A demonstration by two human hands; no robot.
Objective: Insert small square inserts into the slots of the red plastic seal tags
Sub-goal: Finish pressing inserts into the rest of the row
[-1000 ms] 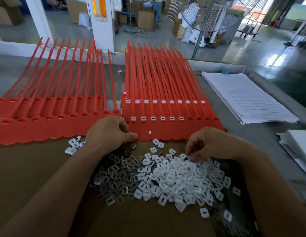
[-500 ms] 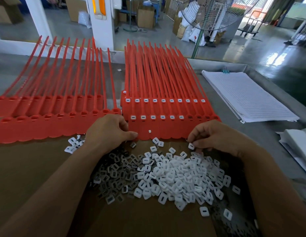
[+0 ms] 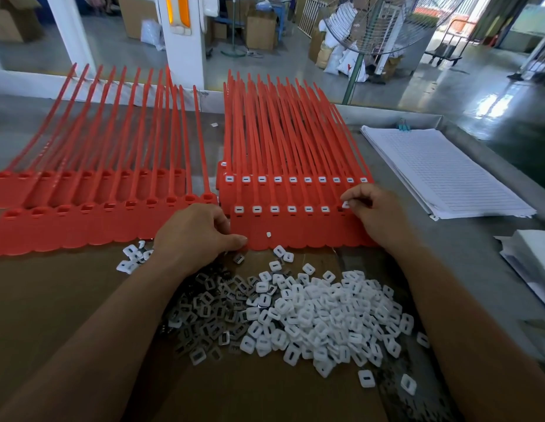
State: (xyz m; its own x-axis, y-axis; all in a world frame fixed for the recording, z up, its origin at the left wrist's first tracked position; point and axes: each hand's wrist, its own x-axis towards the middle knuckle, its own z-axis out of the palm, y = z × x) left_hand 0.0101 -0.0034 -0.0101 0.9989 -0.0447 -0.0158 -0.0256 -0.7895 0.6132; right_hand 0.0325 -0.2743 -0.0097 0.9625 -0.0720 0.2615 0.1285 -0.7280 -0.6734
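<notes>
Step in hand: seating an insert. My right hand [image 3: 371,211] pinches 1 white insert [image 3: 345,204] between thumb and forefinger, right at the 7th slot of the front row on the right tag batch [image 3: 295,229]. It doesn't look pushed home yet.

Front row: 6 seated, and my hand hides the slots beyond. Back row: 10 seated.

My left hand [image 3: 201,233], fingers curled and thumb on the near edge, holds that batch's left corner steady.

Next: square the insert to the slot, press it flush, then go to the insert pile [image 3: 326,315] on the cardboard [image 3: 67,330] for another.

Left tag batch [image 3: 97,233]: visible slots all empty. 1 stray insert [image 3: 268,234] lies on the red flags.

Writing: none readable. The ruled paper stack [image 3: 441,169] shows lines only, and there's no brand I can read.
</notes>
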